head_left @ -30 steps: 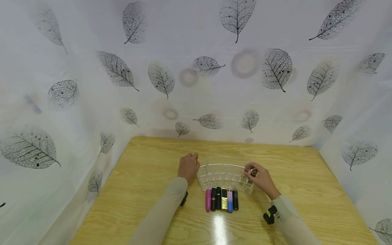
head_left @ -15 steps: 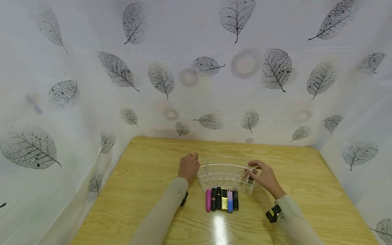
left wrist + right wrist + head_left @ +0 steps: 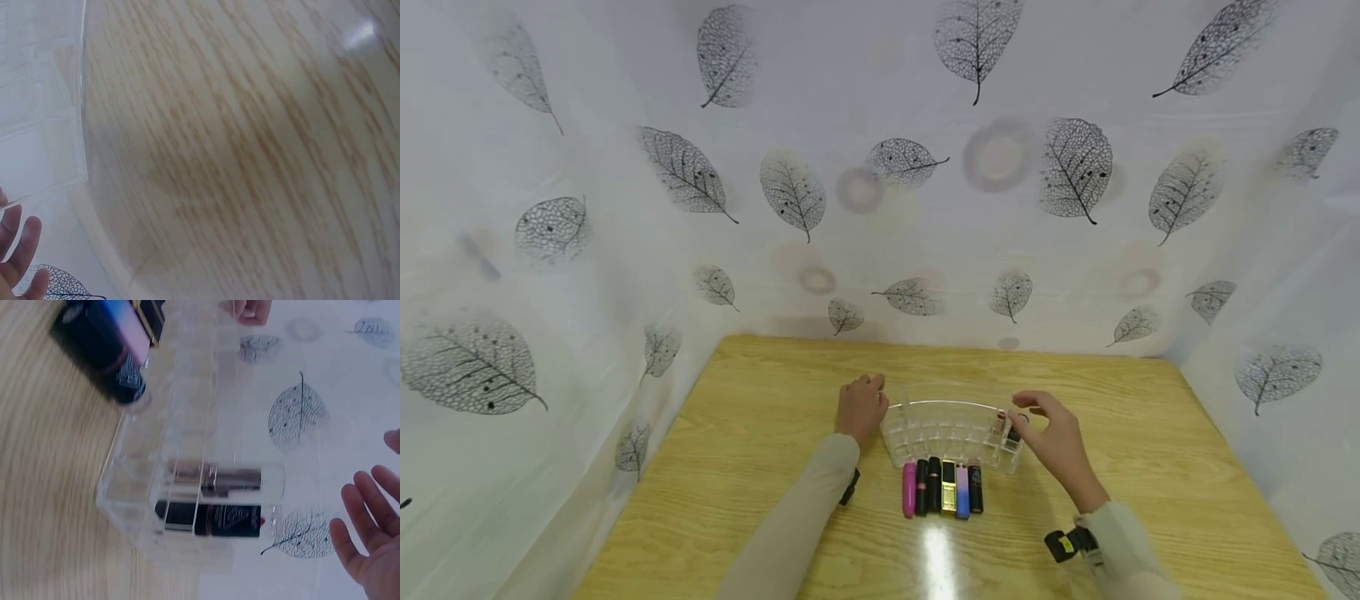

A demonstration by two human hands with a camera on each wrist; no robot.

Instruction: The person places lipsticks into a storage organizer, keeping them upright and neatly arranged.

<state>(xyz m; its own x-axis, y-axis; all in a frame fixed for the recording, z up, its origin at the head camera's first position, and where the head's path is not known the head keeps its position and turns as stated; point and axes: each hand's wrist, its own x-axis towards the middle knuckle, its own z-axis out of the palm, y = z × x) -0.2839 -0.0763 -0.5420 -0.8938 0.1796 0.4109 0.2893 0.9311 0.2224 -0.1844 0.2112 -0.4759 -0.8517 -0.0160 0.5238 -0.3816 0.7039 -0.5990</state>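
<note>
A curved clear lipstick organizer (image 3: 936, 437) stands on the table. My left hand (image 3: 861, 407) is at its back left corner; in the left wrist view loosely bent fingers (image 3: 26, 240) show beside the clear wall, one fingertip at its edge. My right hand (image 3: 1060, 442) is at the right end, holding nothing, its fingers (image 3: 369, 509) spread apart from the organizer in the right wrist view. Two lipsticks stand in that end's compartments: a brownish one with a clear part (image 3: 231, 479) and a black one (image 3: 228, 520).
Several lipsticks lie in a row before the organizer: pink (image 3: 909, 490), black (image 3: 934, 486), gold and black (image 3: 949, 486), blue to pink (image 3: 962, 492), and black at the right end (image 3: 975, 488). A leaf-print curtain (image 3: 880, 242) encloses the wooden table (image 3: 790, 375).
My right hand has let go of the brownish lipstick, which stays in a right-hand compartment, and has drawn back to the right with its fingers parting. The left hand has stayed in place.
</note>
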